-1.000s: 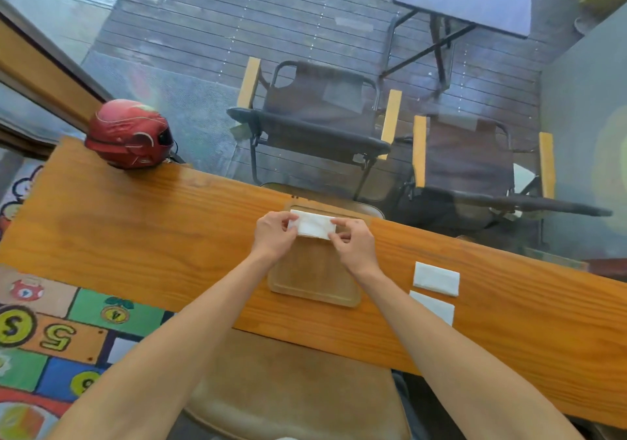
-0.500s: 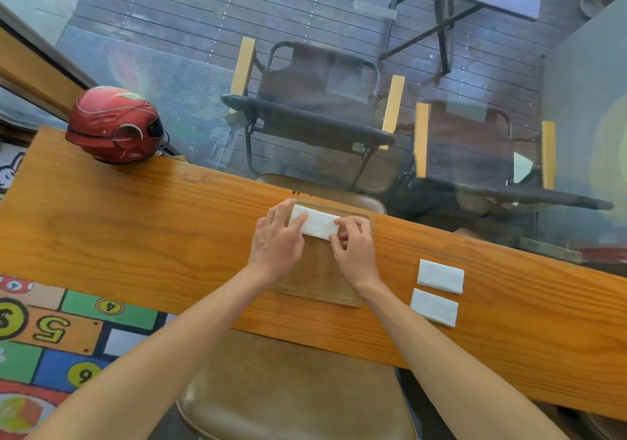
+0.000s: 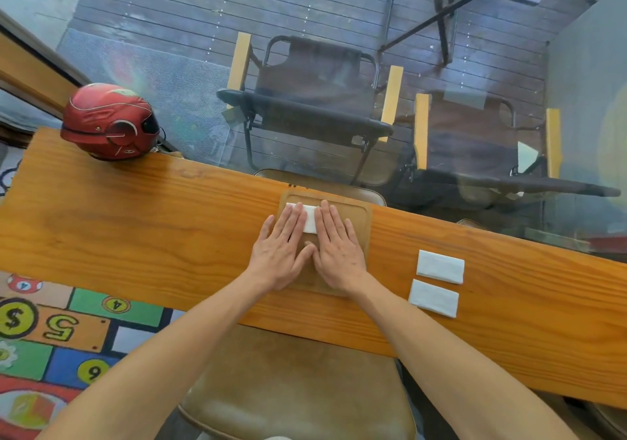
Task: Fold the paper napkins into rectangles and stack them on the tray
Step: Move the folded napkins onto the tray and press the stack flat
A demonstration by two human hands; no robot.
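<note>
1. A napkin (image 3: 309, 222), white and folded, lies on the tray (image 3: 359, 215) toward the tray's far left corner; only a strip of it shows between the two hands.
2. The tray is a wooden rectangle with rounded corners and a shallow rim, sitting on the table (image 3: 135, 236) near the middle of its length, its far edge close to the table's far edge.
3. The left hand (image 3: 283, 251) lies flat, fingers straight and together, pressing down on the left part of the napkin; its palm rests over the tray's left edge.
4. The right hand (image 3: 337, 251) lies flat the same way, fingers straight, its fingertips on the right part of the napkin and its palm on the tray floor.
5. The two thumbs meet or nearly meet between the hands; I cannot tell whether they touch.
6. A second napkin (image 3: 440, 266), folded into a rectangle, lies on the bare table to the right of the tray, well apart from it.
7. A third napkin (image 3: 433, 298), also folded, lies just beside the second, nearer the table's near edge, a narrow gap between them.
8. A red helmet (image 3: 108, 121) sits at the table's far left corner.
9. A tan seat (image 3: 291, 385) shows below the table's near edge, between the forearms.
10. A colourful mat (image 3: 51, 331) with numbers covers the floor at the left.
</note>
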